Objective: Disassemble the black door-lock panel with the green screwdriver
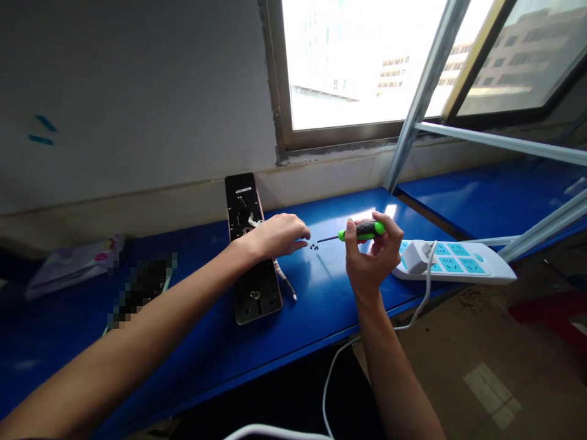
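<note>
Clock = my view, 12 dead ahead. Blue desk runs across under everything. Window at 1, bright outside. Metal frame at 2, its upright standing at the far side of the desk. White power strip just past 3, blue socket faces up. Long black panel lies between 8 and 10, far end near the wall, fittings and wiring on its upper face. My left wrist crosses over it; can't tell if it touches. Plastic bag near 9. Flat dark item just past 8, pixelated, can't ID it.

Right hand at 3 to 4, closed round the green-and-black screwdriver, shaft pointing to 9. Left hand just off centre toward 8, thumb and forefinger parted, other fingers partly hidden. White cable drops from the strip at 4, over the desk edge. White plug seated in the strip's near-9 end. Short lead sticks out beside the panel at 6, connector on its end. Small dark screws clustered on the desk just off centre toward 4 to 5, between my hands, screwdriver tip right beside them; contact unclear.
</note>
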The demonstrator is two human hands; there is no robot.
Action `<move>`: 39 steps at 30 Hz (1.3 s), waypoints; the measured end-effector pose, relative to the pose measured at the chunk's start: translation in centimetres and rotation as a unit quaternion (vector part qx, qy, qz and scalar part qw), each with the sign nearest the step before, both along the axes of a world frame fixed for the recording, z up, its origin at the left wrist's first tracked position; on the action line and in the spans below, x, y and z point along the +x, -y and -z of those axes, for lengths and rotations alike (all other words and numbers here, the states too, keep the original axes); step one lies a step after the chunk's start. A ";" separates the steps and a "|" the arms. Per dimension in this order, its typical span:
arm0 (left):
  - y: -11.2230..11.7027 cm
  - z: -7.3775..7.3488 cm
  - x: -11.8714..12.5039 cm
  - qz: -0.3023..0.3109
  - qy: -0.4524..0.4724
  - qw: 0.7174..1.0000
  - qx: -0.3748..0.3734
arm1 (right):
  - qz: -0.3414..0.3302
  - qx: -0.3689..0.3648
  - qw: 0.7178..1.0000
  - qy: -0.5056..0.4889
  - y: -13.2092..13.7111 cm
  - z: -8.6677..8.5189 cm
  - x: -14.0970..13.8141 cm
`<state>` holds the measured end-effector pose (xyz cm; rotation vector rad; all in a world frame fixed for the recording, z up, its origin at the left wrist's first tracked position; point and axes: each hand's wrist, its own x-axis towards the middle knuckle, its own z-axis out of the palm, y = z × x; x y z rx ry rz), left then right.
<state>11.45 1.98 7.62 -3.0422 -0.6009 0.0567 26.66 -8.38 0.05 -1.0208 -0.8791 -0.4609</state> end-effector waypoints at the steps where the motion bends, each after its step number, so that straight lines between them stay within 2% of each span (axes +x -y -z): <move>1: 0.6 -0.5 -0.9 -0.004 0.022 1.000 0.003 | -0.008 0.014 1.000 0.003 0.1 -0.2 -0.1; 4: 2.6 -1.2 -4.1 0.000 0.186 0.982 -0.021 | -0.023 0.063 0.998 0.005 0.4 -1.2 -0.7; 7: 4.8 -0.6 -7.6 -0.049 0.342 0.935 -0.082 | -0.047 0.096 0.994 0.009 0.8 -2.8 -1.3; 9: 6.1 0.3 -9.4 -0.107 0.409 0.898 -0.124 | -0.113 0.101 0.988 0.031 1.2 -4.0 -1.7; 10: 6.8 0.8 -10.2 -0.113 0.418 0.889 -0.149 | -0.153 0.088 0.983 0.054 1.5 -4.6 -1.9; 13: 8.2 2.2 -11.5 -0.069 0.405 0.888 -0.207 | -0.234 0.024 0.962 0.137 2.5 -6.1 -2.6; 15: 8.8 2.9 -11.8 -0.035 0.381 0.894 -0.232 | -0.257 -0.014 0.949 0.182 3.1 -7.0 -3.2; 21: 9.0 4.5 -11.4 -0.003 0.370 0.897 -0.242 | -0.261 -0.098 0.913 0.297 3.5 -8.6 -4.7; 26: 9.2 4.6 -11.6 -0.002 0.353 0.905 -0.238 | -0.247 -0.119 0.887 0.371 3.2 -9.1 -5.4; 31: 9.6 4.5 -11.9 -0.024 0.343 0.908 -0.240 | -0.232 -0.138 0.884 0.382 3.4 -9.2 -5.8; 39: 9.6 4.7 -11.9 -0.035 0.342 0.910 -0.231 | -0.180 -0.132 0.900 0.374 3.4 -9.2 -6.5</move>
